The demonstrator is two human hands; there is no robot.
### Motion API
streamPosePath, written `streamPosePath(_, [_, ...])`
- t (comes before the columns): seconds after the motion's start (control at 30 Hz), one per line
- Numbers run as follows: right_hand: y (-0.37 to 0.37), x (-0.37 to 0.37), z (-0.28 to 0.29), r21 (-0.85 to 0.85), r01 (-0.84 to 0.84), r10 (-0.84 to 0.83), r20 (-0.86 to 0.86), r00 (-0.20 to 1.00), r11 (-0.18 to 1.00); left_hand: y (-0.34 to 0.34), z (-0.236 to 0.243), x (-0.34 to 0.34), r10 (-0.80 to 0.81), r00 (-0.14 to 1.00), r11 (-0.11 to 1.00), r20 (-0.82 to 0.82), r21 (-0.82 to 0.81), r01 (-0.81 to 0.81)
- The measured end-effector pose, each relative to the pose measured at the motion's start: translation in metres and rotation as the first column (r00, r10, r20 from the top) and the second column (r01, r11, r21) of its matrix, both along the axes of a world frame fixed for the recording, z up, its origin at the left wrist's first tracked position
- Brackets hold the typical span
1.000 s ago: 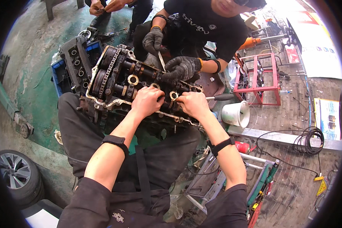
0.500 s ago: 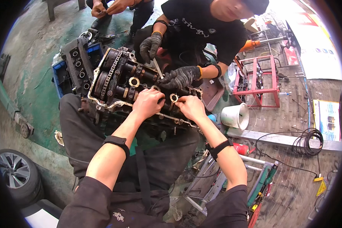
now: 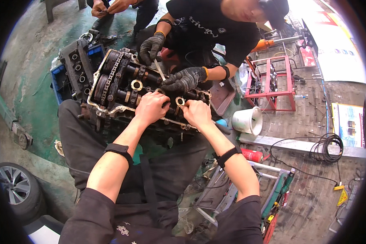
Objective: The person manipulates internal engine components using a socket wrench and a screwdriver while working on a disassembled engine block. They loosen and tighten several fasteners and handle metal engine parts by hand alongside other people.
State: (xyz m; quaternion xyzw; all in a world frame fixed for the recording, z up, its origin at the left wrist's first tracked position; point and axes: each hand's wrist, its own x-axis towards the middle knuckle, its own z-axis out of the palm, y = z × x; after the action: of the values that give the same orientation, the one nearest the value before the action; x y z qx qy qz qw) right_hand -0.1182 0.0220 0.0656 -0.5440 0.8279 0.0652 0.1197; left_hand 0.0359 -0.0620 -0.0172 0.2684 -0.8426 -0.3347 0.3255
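A greasy engine cylinder head [image 3: 128,109], with its cover off, lies before my knees. A timing chain [image 3: 108,87] runs over its left end, and camshafts lie along it. My left hand [image 3: 151,107] rests on its near side with curled fingers; what they grip is hidden under them. To its right, my right hand [image 3: 197,112] is pinched beside a brass-coloured ring [image 3: 179,101], its fingertips against the edge; any small part between them does not show. Another brass-coloured ring [image 3: 137,85] sits further left.
Opposite, a co-worker's gloved hands [image 3: 183,79] hold a thin flat strip [image 3: 159,70] over the engine. A valve cover [image 3: 76,69] lies on a blue crate [image 3: 59,83] at left. Right are a white bucket [image 3: 247,121], a red metal frame [image 3: 271,83] and coiled cable [image 3: 327,148].
The whole view has shifted slightly, so everything sits a little further left. Both my hands keep their places on the engine. The co-worker's hands and strip stay over it.
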Motion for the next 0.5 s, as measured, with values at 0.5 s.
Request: streamPosePath(0.5, [0.005, -0.02, 0.011, -0.144, -0.391, 0.39, -0.036, 0.92, 0.909, 0.001, 0.002, 0.0, -0.006, 1.0, 1.0, -0.021, 0.002, 0.006])
